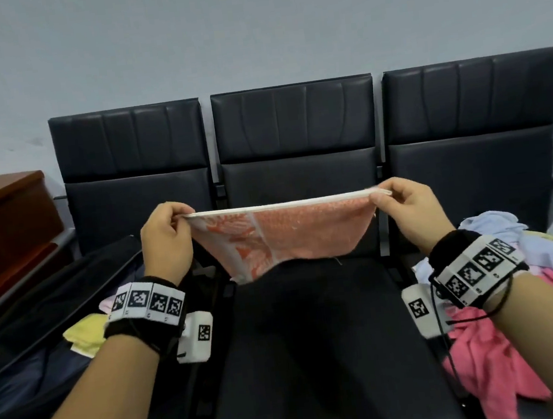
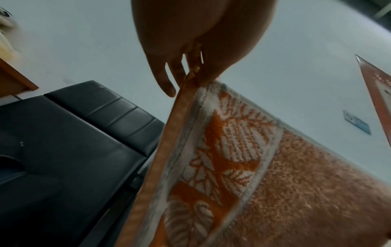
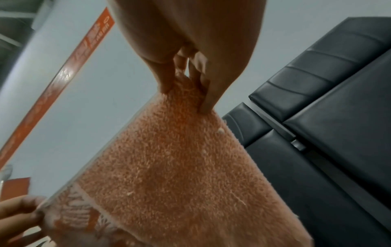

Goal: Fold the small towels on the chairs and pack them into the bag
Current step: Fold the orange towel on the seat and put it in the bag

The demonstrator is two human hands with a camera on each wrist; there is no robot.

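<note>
While both hands are raised over the middle chair seat (image 1: pixel 318 342), an orange towel (image 1: pixel 292 238) hangs stretched between them, clear of the seat. Left hand (image 1: pixel 164 239) pinches its left top corner, at the leaf-patterned band; right hand (image 1: pixel 409 211) pinches the right top corner, on plain pile. Top edge taut and level, body sagging. An open dark bag (image 1: pixel 40 322) lies on the left chair. Pink and pale-blue towels (image 1: pixel 510 337) are heaped on the right chair.

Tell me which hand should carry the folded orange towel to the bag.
Probably the left hand: the open bag lies on its side. The right hand pinches the orange towel's far corner, beside the unfolded pile.
</note>
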